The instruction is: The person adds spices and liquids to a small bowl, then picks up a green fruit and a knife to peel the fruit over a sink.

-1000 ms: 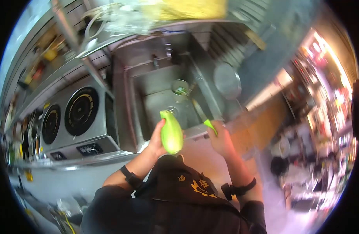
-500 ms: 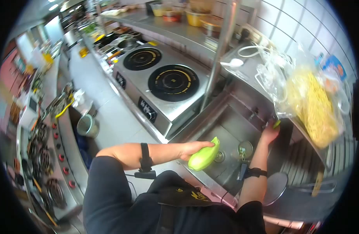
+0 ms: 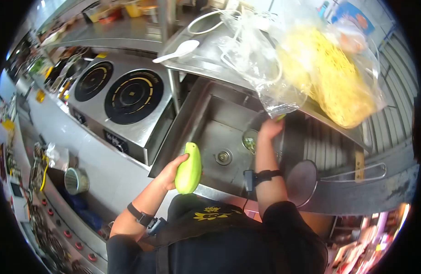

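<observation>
My left hand [image 3: 172, 172] is wrapped round a pale green gourd-like vegetable [image 3: 189, 171], held upright over the front left edge of the metal sink [image 3: 215, 125]. My right hand [image 3: 271, 128] reaches to the back right of the sink, just below the hanging plastic bag [image 3: 277, 98]. Something small and yellow-green [image 3: 280, 117] shows at its fingers; most of it is hidden, and the fingers are partly covered. Between the hands, a drain [image 3: 223, 157] and a round strainer with green scraps [image 3: 250, 141] lie in the sink.
A two-ring cooktop [image 3: 132, 96] stands left of the sink. On the metal shelf behind are a white spoon [image 3: 183, 49] and a bag of yellow noodles [image 3: 334, 82]. A round mesh skimmer [image 3: 303, 181] lies at the right. A bin [image 3: 76, 181] stands on the floor.
The view has turned to the right. My left hand has drawn the green vegetable nearer my body and tilted it more upright. My right hand stays at the back right of the sink.
</observation>
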The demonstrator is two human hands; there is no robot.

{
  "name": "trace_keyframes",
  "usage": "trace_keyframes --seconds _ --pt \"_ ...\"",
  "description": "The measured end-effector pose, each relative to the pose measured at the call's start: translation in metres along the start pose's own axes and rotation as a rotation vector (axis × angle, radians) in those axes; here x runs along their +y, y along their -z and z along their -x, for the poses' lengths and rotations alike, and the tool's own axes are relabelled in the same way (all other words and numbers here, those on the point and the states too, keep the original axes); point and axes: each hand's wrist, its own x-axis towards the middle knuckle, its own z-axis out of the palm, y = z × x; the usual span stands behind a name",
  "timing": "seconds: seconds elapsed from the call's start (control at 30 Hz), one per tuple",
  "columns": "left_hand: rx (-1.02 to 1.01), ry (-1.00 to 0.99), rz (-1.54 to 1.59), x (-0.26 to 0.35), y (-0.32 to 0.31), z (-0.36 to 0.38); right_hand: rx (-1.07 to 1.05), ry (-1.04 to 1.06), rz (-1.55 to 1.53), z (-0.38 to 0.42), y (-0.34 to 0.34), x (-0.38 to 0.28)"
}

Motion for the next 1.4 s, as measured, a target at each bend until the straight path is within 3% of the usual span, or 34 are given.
trace_keyframes --seconds 0.03,0.07,0.13,0.17,0.23,0.27,0.33,0.37,0.43,0.47,0.53,0.63,0.83,0.97,1.03,1.07,1.13,1.17,1.27,1.37,1.4 --pt "0.007 0.018 0.018 -0.003 0.004 -0.003 -0.018 -0.359 -0.143 0.008 -0.006 0.003" --pt "-0.004 0.028 0.017 -0.005 0.008 -0.005 -0.13 -0.402 -0.177 0.004 -0.01 0.032" --pt "0.0 0.023 -0.015 -0.01 0.015 -0.007 -0.132 -0.686 -0.298 -0.007 -0.021 0.079" --pt "0.001 0.031 -0.014 -0.01 0.016 -0.005 -0.126 -0.688 -0.293 -0.011 -0.026 0.094" --pt "0.024 0.026 -0.089 -0.011 0.016 0.001 -0.351 -0.975 -0.768 -0.019 -0.027 0.113" --pt "0.024 0.031 -0.089 -0.012 0.021 0.0 -0.346 -0.976 -0.766 -0.024 -0.033 0.116" --pt "0.04 0.07 -0.067 -0.018 0.033 0.003 -0.444 -1.031 -1.129 -0.019 -0.04 0.101" --pt "0.051 0.073 -0.048 -0.02 0.035 0.004 -0.435 -1.032 -1.128 -0.014 -0.039 0.09" --pt "0.076 0.067 -0.041 -0.021 0.037 0.008 -0.402 -1.157 -0.734 -0.005 -0.032 0.067" --pt "0.098 0.055 -0.029 -0.022 0.038 0.009 -0.392 -1.158 -0.731 -0.002 -0.022 0.068" --pt "0.089 0.043 -0.034 -0.02 0.039 0.011 -0.594 -1.328 -0.739 0.0 -0.002 0.076" --pt "0.065 0.008 -0.024 -0.018 0.04 0.01 -0.599 -1.482 -0.858 0.001 0.018 0.068" --pt "0.071 -0.012 0.022 -0.018 0.036 -0.009 -0.724 -1.397 -0.499 0.009 0.037 0.033" --pt "0.035 0.031 0.032 -0.016 0.032 -0.017 -0.701 -1.321 -0.374 0.015 0.042 0.025" --pt "0.04 0.037 0.072 -0.017 0.03 -0.022 -0.762 -0.956 0.146 0.016 0.042 0.035" --pt "0.046 0.038 0.113 -0.017 0.028 -0.026 -0.754 -0.955 0.147 0.016 0.043 0.041" --pt "0.031 0.043 0.152 -0.016 0.025 -0.031 -0.693 -0.042 0.938 0.02 0.042 0.022" --pt "0.019 0.041 0.193 -0.015 0.023 -0.033 -0.706 -0.209 0.979 0.015 0.039 0.006" --pt "0.011 0.02 0.235 -0.012 0.015 -0.048 -0.701 -0.103 1.041 0.011 0.041 -0.015" --pt "-0.021 0.029 0.127 -0.008 0.015 -0.074 -0.719 -0.128 1.035 0.015 0.056 -0.02" --pt "-0.043 0.053 0.108 -0.007 0.011 -0.08 -0.675 -0.182 0.901 0.021 0.065 -0.008"
